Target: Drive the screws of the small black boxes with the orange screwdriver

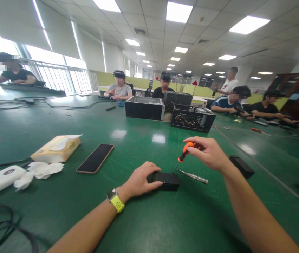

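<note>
A small black box [170, 182] lies on the green table in front of me. My left hand [142, 178], with a yellow-strapped watch at the wrist, grips the box's left end between thumb and fingers. In my right hand [206, 150] is an orange and black screwdriver [185, 152], pinched at the handle. Its shaft slants down to the left, and the tip meets the top of the box near its right end. A second, clear-handled screwdriver [195, 176] lies on the table just right of the box.
A phone [95, 159], a tissue pack [57, 149] and crumpled tissues [45, 170] lie at left. Another black box [241, 166] is beyond my right wrist. Metal computer cases [145, 109] stand farther back. Cables [7, 225] trail at lower left. Several people sit around the table.
</note>
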A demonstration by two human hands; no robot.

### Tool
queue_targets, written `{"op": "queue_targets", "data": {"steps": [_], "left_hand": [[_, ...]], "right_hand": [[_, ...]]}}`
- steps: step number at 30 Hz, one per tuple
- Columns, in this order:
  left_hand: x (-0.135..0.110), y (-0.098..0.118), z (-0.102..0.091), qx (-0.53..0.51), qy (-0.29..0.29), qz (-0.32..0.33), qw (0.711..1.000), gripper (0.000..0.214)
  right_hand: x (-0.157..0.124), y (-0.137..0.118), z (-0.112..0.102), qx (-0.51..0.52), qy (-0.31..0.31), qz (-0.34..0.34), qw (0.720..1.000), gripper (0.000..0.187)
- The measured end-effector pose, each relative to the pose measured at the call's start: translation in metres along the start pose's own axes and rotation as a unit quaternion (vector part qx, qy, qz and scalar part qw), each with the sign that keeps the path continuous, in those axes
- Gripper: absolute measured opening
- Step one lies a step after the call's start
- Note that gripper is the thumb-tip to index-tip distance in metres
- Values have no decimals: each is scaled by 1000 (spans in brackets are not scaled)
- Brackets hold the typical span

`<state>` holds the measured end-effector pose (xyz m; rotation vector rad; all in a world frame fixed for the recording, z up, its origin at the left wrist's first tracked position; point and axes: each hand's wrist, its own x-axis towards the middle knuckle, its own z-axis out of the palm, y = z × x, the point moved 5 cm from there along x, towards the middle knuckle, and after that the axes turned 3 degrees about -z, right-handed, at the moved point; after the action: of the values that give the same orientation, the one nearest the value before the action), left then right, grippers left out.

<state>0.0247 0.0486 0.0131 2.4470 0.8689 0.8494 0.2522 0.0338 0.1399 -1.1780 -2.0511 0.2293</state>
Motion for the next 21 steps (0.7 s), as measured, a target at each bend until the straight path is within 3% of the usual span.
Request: {"op": "queue_targets", "data": {"steps": [6, 12, 21], "left_hand": [[0, 3, 0, -24, -9, 10, 1000, 30], [0, 3, -1, -41, 2, 0, 999, 33], [0, 1, -2, -36, 16, 7, 999, 31]], "right_hand": [[0, 1, -1, 12, -19, 11, 1000, 27], [-1, 5, -5, 31, 22, 24, 999, 33], [-2, 1, -7, 3, -2, -2, 1000, 29]]}}
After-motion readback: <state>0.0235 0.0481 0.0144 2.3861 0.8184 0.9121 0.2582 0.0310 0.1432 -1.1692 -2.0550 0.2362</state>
